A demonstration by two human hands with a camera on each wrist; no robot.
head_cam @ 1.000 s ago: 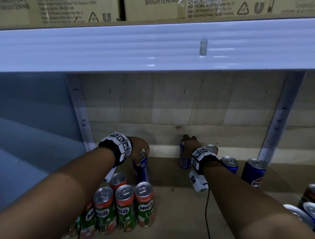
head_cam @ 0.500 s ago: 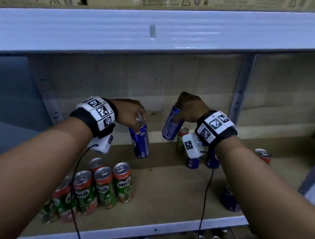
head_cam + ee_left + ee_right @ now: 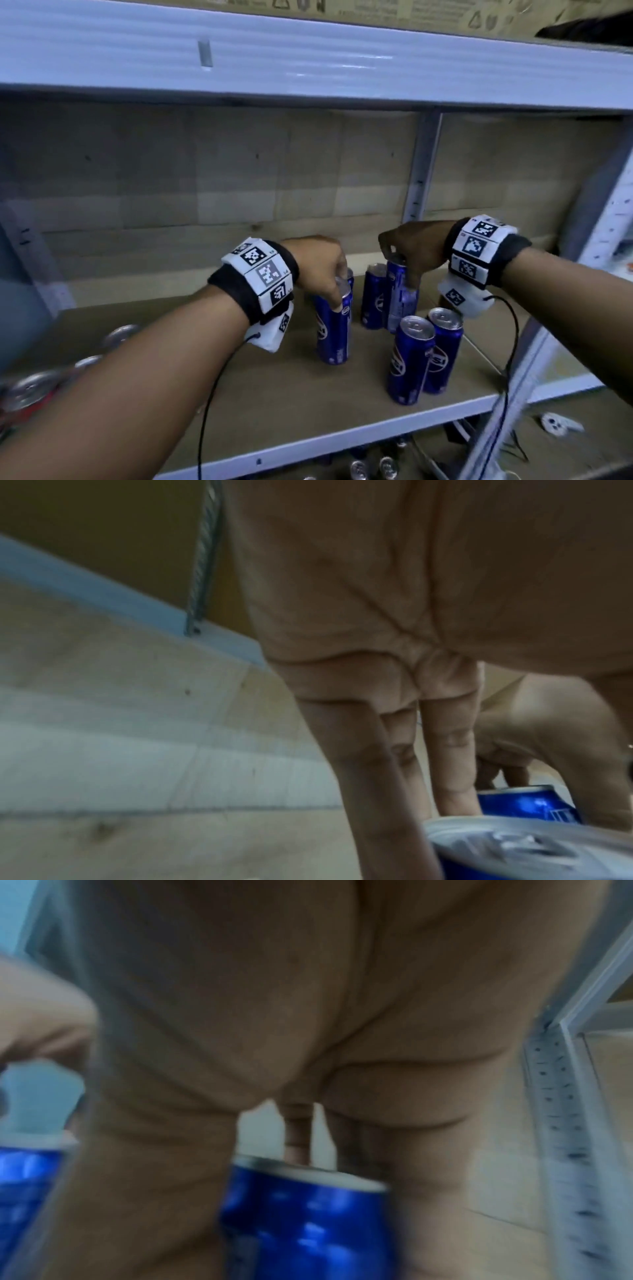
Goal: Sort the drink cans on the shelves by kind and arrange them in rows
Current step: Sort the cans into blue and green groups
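Note:
Several tall blue Pepsi cans stand on the wooden shelf (image 3: 260, 404). My left hand (image 3: 325, 270) grips the top of one blue can (image 3: 333, 329) from above; its silver lid (image 3: 514, 842) shows under my fingers in the left wrist view. My right hand (image 3: 411, 255) grips the top of another blue can (image 3: 399, 298), seen close in the right wrist view (image 3: 308, 1218), upright beside a third can (image 3: 373, 294). Two more blue cans (image 3: 411, 359) (image 3: 442, 349) stand at the shelf front.
Red and green Milo cans (image 3: 30, 390) crowd the blurred left end of the shelf. A white upright post (image 3: 419, 168) stands behind the cans, another post (image 3: 609, 212) at the right. The shelf above (image 3: 308, 58) hangs low. More cans (image 3: 373, 467) lie below.
Both hands have carried their blue cans to the right, next to the other Pepsi cans. The right can, tilted before, is now upright. The Milo cans have slid to the left edge of view.

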